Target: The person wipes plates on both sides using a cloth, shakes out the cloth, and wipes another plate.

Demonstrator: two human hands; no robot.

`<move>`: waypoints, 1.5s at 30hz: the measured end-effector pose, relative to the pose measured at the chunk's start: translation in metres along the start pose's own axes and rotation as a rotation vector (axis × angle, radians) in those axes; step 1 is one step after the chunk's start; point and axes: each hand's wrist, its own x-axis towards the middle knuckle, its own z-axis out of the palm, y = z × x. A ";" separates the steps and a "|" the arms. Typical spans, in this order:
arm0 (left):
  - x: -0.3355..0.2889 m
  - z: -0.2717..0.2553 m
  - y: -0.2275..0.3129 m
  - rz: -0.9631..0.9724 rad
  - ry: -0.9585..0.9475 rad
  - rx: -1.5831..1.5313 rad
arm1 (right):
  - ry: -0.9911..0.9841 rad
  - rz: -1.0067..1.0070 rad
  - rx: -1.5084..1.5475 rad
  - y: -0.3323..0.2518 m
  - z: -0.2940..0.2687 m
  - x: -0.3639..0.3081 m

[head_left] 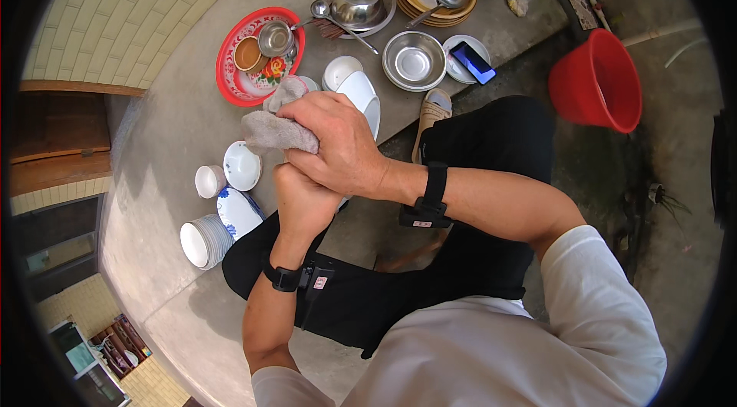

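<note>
While the right hand [338, 137] clutches a grey cloth [278, 134], the left hand [299, 198] presses in below

Where the cloth bunches, up in front of the person and clear of the ground, the right hand's fingers curl tightly round it. The left hand's fingers are hidden; I cannot tell whether it grasps the cloth too. The right hand covers part of one white dish [359, 92]. On the left stand two white bowls [242, 166], one blue-patterned plate [236, 213] and one stack of dishes [201, 244]. Farther out: one red basin [225, 69] holding one brown bowl [248, 55] and one steel pan [274, 38]; one smartphone [474, 63] on one white plate [456, 67]; one red bucket [583, 84].
</note>
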 end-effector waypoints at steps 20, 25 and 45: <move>-0.003 -0.030 0.032 0.031 0.244 -0.008 | 0.352 0.971 1.379 0.116 -0.031 0.047; -0.005 -0.038 0.015 -0.044 0.077 -0.345 | 0.518 0.911 1.229 0.102 -0.046 0.069; 0.014 -0.019 0.014 -0.286 -0.021 -0.453 | 0.171 0.282 0.309 0.056 -0.024 0.057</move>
